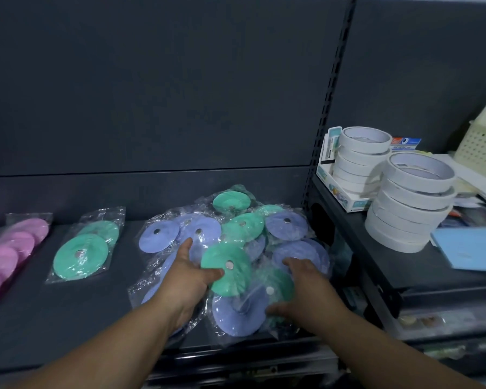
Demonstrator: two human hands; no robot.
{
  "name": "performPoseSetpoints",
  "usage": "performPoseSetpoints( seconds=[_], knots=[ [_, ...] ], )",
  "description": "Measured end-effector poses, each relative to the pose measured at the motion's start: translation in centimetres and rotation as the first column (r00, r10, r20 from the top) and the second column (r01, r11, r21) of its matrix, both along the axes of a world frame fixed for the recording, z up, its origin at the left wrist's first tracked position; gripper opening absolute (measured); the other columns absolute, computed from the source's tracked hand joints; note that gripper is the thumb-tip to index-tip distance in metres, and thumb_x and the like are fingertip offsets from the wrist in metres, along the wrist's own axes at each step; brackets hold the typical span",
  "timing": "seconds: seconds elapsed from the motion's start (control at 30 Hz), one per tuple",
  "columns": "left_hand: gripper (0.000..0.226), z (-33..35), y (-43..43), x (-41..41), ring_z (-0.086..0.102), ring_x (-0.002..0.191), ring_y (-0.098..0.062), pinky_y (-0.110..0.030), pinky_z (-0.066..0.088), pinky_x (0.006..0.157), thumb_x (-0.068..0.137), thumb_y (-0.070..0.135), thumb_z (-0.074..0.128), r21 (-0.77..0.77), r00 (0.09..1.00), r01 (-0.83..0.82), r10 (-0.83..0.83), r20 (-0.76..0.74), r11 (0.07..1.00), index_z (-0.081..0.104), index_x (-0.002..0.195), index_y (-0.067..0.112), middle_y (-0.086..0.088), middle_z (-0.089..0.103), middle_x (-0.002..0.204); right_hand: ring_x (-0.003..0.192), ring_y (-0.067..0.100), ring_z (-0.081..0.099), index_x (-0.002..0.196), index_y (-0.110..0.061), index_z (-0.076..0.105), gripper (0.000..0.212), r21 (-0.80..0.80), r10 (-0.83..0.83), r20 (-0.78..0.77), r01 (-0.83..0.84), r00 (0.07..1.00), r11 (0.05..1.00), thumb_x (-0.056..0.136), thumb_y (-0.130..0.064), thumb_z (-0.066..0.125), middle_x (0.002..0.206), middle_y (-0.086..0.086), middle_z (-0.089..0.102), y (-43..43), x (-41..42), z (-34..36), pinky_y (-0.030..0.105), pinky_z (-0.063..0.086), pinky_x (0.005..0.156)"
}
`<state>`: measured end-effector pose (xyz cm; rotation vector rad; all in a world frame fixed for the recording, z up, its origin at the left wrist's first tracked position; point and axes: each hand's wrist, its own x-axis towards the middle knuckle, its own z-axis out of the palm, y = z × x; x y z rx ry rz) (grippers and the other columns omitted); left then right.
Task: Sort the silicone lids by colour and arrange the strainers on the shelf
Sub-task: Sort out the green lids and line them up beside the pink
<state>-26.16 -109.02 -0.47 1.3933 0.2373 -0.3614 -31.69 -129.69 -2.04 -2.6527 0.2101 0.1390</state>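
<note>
Left hand (184, 279) in pinch on green lid (232, 255); right hand (306, 284) flat atop lid pile (286, 228)

Glossy plastic wrappers (157, 279), matt shelf (68, 318)
</note>
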Motion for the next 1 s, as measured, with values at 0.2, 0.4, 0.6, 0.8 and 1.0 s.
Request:
performPoseSetpoints(
  seconds=[0.2,0.4,0.6,0.8,1.0],
  knots=[
    [0.104,-1.1,0.3,-0.2,0.069,0.090,-0.028,-0.040,0.054,0.078,0.077,-0.020,0.063,-0.031,0.999,-0.027,0.028,0.038,0.999,0.009,0.150,0.030,-0.010,0.068,0.111,0.100,0.011,0.055,0.128,-0.020,0.047,0.082,0.248,-0.122,-0.034,0.127,0.992,0.960,0.060,-0.038,0.088,0.119,-0.002,0.058,0.4,0.5,0.5,0.019,0.043,0.080],
    [0.102,0.3,1.2,0.7,0.068,0.082,-0.027,-0.040,0.055,0.070,0.079,-0.017,0.061,-0.098,0.993,-0.107,0.112,0.047,0.989,0.006,0.150,0.031,-0.014,0.066,0.110,0.060,0.009,0.045,0.062,-0.022,0.052,0.029,0.614,-0.381,0.159,0.211,0.911,0.761,0.079,-0.020,0.076,0.062,-0.007,0.050,0.6,1.5,2.6,0.023,0.040,0.063],
    [0.044,0.8,2.4,1.0,0.071,0.068,-0.026,-0.032,0.056,0.054,0.084,-0.010,0.058,-0.163,0.997,-0.068,0.063,-0.034,0.984,0.053,0.127,0.001,-0.018,0.072,0.094,0.063,0.008,0.055,0.080,-0.015,0.065,0.008,0.736,-0.540,0.341,0.139,0.769,0.662,0.085,-0.020,0.069,0.070,-0.002,0.062,0.8,2.0,5.0,0.021,0.047,0.060],
    [0.012,1.5,3.8,1.3,0.068,0.056,-0.027,-0.033,0.053,0.054,0.091,0.004,0.055,-0.245,0.995,-0.081,0.066,-0.068,0.966,0.063,0.100,0.000,-0.018,0.072,0.079,0.069,0.009,0.058,0.082,-0.021,0.061,0.010,0.764,-0.574,0.403,0.083,0.713,0.639,0.091,-0.025,0.061,0.080,0.004,0.065,2.3,3.1,6.0,0.030,0.052,0.067],
    [0.023,2.1,6.7,1.6,0.065,0.096,-0.040,-0.049,0.054,0.074,0.097,0.014,0.048,-0.329,0.990,-0.117,0.085,-0.110,0.937,0.055,0.118,0.009,-0.017,0.070,0.108,0.079,0.028,0.062,0.084,-0.016,0.065,0.015,0.961,-0.508,-0.023,0.159,0.861,0.226,0.094,-0.024,0.056,0.087,0.013,0.069,6.0,4.7,5.2,0.049,0.055,0.073]
  ],
)
